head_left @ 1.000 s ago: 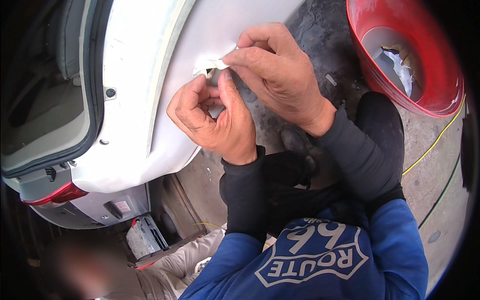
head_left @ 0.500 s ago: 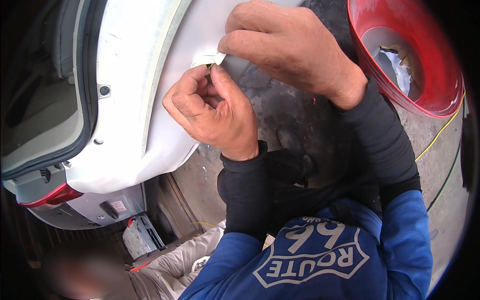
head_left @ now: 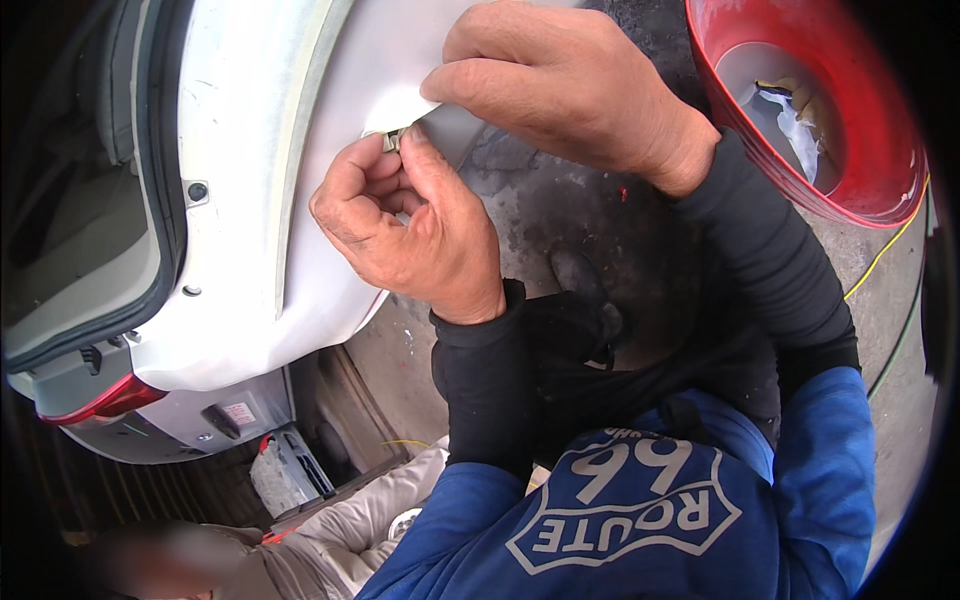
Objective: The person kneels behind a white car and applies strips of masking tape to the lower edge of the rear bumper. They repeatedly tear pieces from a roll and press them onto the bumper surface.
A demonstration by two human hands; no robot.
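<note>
My left hand is closed, thumb and forefinger pinching a small pale folded strip that looks like masking tape or paper. Above it and to the right, my right hand is also closed, its thumb and fingertips pressed together at the strip's bright upper end. Glare blurs that end. Behind the fingers is the white body panel of a car, with a long pale band running along it. Whether my fingers touch the panel, I cannot tell.
At the upper right stands a red bucket with cloudy water and white and brown scraps inside. A yellow cord lies on the concrete floor beside it. Lower left are the car's red tail light and another person's pale trousers.
Both hands have shifted slightly left in the view, still pinching the strip. The car and bucket also sit a little differently, as the view has moved slightly.
</note>
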